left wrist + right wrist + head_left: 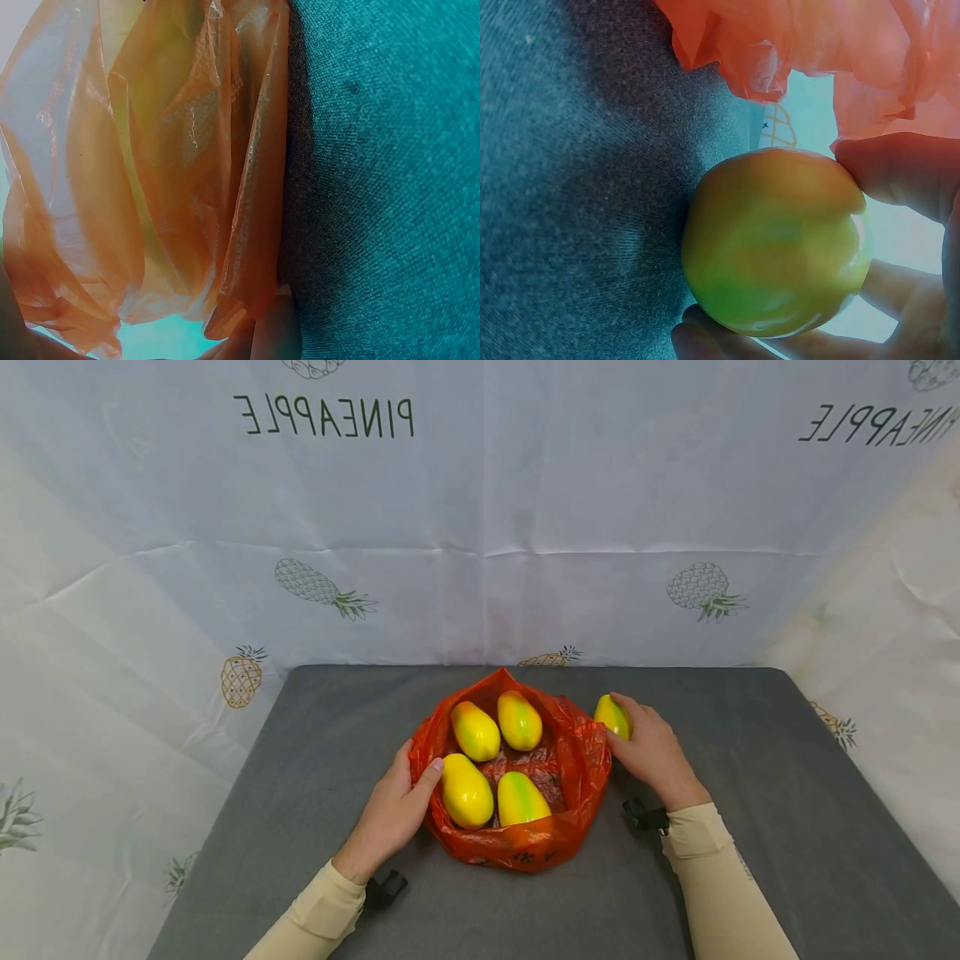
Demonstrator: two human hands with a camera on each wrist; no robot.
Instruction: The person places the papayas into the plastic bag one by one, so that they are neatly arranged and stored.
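A red plastic bag (585, 768) stands with its mouth spread wide on the grey table. Several yellow-green mangoes (467, 792) lie inside it. My left hand (393, 814) grips the bag's left side, thumb over the rim; in the left wrist view the thin bag wall (180, 150) fills much of the picture, and the fingers show only at the bottom edge. Just outside the bag's right side, my right hand (652, 747) holds another mango (776, 244) between thumb and fingers. That mango is close to the tabletop; whether it touches the cloth I cannot tell.
Grey cloth covers the table (315, 727). Behind and beside it hangs a white curtain (480, 485) printed with pineapples. A black strap mount (386, 889) sits at the left wrist, and another mount (645, 817) at the right.
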